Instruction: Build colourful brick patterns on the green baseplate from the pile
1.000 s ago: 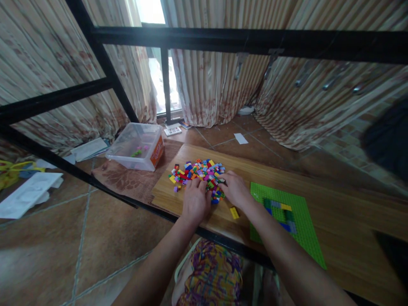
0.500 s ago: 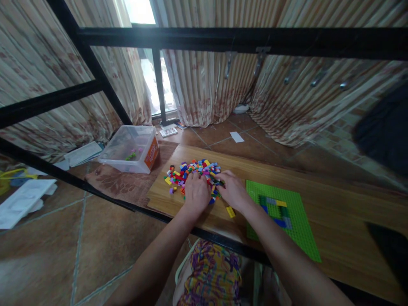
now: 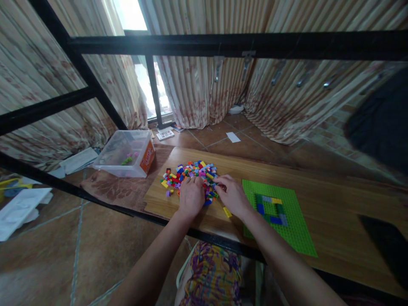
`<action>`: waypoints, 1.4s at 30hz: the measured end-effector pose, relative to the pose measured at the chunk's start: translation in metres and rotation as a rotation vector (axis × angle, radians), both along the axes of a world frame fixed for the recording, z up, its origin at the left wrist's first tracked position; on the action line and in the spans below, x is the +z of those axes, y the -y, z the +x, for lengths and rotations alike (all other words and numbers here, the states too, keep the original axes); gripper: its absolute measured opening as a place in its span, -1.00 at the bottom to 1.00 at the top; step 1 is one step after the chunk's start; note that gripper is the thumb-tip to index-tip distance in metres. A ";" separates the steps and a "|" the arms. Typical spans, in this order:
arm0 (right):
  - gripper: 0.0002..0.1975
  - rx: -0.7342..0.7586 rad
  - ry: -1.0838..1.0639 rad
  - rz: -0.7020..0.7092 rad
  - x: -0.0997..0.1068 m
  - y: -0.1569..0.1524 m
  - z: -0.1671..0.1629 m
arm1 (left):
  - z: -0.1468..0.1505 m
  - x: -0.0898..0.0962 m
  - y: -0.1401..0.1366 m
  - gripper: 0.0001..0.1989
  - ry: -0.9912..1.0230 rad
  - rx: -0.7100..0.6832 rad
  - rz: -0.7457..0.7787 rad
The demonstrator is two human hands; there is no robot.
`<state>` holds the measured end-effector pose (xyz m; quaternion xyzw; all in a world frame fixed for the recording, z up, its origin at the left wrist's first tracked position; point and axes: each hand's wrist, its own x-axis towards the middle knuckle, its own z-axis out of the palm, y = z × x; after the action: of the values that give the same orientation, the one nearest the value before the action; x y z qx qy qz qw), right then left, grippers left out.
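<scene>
A pile of small multicoloured toy bricks point(image 3: 188, 170) lies on the wooden tabletop. My left hand point(image 3: 192, 195) rests palm down on the near side of the pile, its fingers bent into the bricks and their tips hidden. At the pile's right edge, my right hand point(image 3: 232, 193) has thumb and forefinger brought close together among the bricks; anything between them is too small to make out. Below it lies a single yellow brick point(image 3: 227, 212). To the right is a green baseplate point(image 3: 295, 229) bearing a square outline of blue, green, grey and yellow bricks point(image 3: 276, 220).
A clear plastic box point(image 3: 123, 163) with an orange label and a few green and pink pieces stands left of the pile on a brown cloth point(image 3: 117, 191). A dark flat object point(image 3: 382, 242) lies at the table's right. Black metal bars point(image 3: 191, 46) cross the view.
The view has shifted slightly, moving the scene a little left in the picture. Both hands stay at the pile, with the right fingers still working at its right edge.
</scene>
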<state>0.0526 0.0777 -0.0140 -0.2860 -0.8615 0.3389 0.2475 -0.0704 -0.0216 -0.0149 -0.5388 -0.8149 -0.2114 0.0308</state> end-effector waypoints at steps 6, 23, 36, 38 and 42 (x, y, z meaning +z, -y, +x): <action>-0.78 0.057 -0.152 -0.248 0.004 0.013 -0.001 | 0.004 0.014 0.015 -0.78 0.662 -0.058 0.275; -0.73 -0.089 -0.410 -0.538 0.007 0.045 -0.005 | 0.023 0.030 0.028 -0.91 1.142 -0.070 0.460; -0.67 -0.176 -0.457 -0.682 -0.001 0.060 -0.015 | 0.018 0.020 0.031 -0.89 1.183 0.009 0.462; -0.68 -0.199 -0.478 -0.703 0.001 0.061 -0.017 | 0.021 0.020 0.030 -0.88 1.194 0.010 0.480; -0.71 -0.214 -0.561 -0.699 0.009 0.065 -0.017 | 0.030 0.024 0.030 -0.81 1.217 0.028 0.561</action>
<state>0.0355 0.0124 -0.0047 -0.3367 -0.5609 0.6460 0.3934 -0.0400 -0.0521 0.0094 -0.2842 -0.6081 -0.6809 -0.2928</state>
